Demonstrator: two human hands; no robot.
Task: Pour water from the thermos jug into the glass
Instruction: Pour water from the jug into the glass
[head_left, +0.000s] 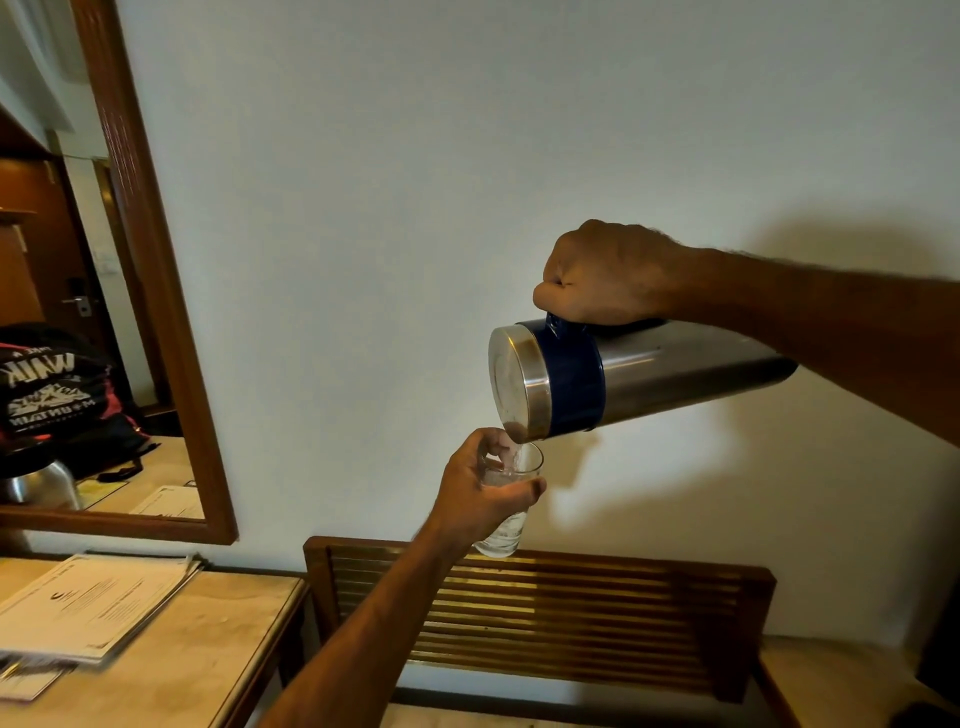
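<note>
A pale wall (415, 156) filled most of the view, with a wood-framed mirror (156, 312) hung at the left above a desk (208, 649) that carried a stack of papers (88, 608), and a slatted wooden rack (571, 613) stood against the wall to the right of the desk. Both hands worked in the air in front of that wall, above the rack and clear of the desk.

The right hand (608, 275) was closed in a fist around the blue handle of the jug (649, 374), which lay tipped nearly flat, its steel lid end turned left and down. The left hand (478, 499) was wrapped around the glass (506, 499), thumb across the near side and fingers behind, holding it upright just under the jug's spout, the rim almost touching it. A thin stream of water seemed to be falling into the glass, though how full the glass was could not be read clearly.

The step in hand looked to be the pour itself, well under way. The next move would call for watching the level, then easing the jug back upright in time to stop the stream cleanly, while the glass was kept steady and level beneath the spout until the last drops fell.
</note>
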